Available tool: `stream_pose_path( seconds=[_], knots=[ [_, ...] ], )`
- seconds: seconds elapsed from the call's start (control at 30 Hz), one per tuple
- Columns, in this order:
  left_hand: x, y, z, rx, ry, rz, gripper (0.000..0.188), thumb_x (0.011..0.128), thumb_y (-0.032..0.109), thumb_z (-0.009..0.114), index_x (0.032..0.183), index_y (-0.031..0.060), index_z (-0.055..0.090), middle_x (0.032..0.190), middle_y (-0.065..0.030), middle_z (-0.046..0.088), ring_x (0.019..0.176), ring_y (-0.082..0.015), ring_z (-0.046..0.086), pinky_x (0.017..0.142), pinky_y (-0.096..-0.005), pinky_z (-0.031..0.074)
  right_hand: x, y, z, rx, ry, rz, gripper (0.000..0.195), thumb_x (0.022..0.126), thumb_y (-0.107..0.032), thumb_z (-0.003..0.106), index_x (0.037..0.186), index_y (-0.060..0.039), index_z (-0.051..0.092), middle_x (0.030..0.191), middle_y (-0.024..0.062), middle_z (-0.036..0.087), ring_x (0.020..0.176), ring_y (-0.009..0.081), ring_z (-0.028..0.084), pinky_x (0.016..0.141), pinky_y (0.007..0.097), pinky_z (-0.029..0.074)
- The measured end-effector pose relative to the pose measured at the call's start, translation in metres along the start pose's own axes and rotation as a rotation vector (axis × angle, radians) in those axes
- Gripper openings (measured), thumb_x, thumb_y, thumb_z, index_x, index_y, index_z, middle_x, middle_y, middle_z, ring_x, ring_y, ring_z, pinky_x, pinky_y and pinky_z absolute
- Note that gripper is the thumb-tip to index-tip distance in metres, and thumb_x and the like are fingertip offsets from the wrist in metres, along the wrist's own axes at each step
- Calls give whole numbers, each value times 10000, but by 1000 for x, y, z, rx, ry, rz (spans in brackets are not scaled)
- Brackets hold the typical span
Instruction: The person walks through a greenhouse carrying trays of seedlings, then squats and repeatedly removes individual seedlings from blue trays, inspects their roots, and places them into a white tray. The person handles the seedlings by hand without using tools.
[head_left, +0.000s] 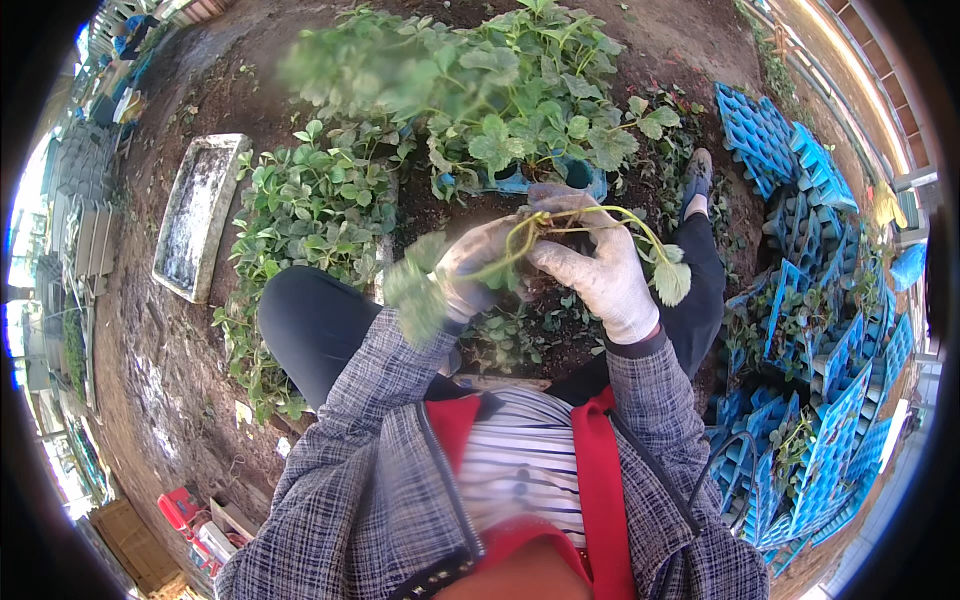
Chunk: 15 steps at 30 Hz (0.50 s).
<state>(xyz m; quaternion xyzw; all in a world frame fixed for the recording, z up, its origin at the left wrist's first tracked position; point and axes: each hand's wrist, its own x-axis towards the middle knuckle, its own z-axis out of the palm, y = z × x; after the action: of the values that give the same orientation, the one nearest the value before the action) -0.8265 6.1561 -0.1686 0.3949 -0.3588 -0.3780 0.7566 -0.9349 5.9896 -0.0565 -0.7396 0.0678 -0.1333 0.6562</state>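
Observation:
Both my hands wear whitish, soiled gloves and meet in front of me over dark soil. In my left hand (480, 259) and my right hand (592, 266) is a strawberry plant (541, 220), held at its crown. Its long stems arch out to both sides, with a blurred leaf over my left sleeve and a pale leaf hanging right of my right hand. Just beyond my hands stands a blue plastic cell tray (592, 180) full of leafy strawberry plants (495, 142), partly hidden by leaves. Loose leaves (506, 337) lie on the soil below my hands.
More strawberry plants (315, 187) stand at the left, beside an empty-looking pale trough (217, 217). Blue cell trays (840, 405) lie heaped at the right, with others (761, 139) further up. A red object (178, 508) is at lower left. A person (133, 34) is far off at upper left.

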Motion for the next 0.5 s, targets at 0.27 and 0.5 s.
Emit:
stream_pose_path(
  seconds=[0.27,0.5],
  knots=[
    [21,32,28,-500,10,-218,532,930,168,662,1416,80,463,1292,-76,597,1110,-200,621,841,-345,583,-14,8,7,119,110,57,353,820,-69,756,1139,4,624,1182,115,625,1083,185,610,956,330,483],
    [17,20,30,-567,137,-221,642,889,225,716,1451,111,426,1392,-84,530,1226,-236,552,971,-415,523,-17,8,7,-45,313,29,230,863,-34,686,1085,17,651,1016,77,688,934,152,642,858,295,503]
  ],
)
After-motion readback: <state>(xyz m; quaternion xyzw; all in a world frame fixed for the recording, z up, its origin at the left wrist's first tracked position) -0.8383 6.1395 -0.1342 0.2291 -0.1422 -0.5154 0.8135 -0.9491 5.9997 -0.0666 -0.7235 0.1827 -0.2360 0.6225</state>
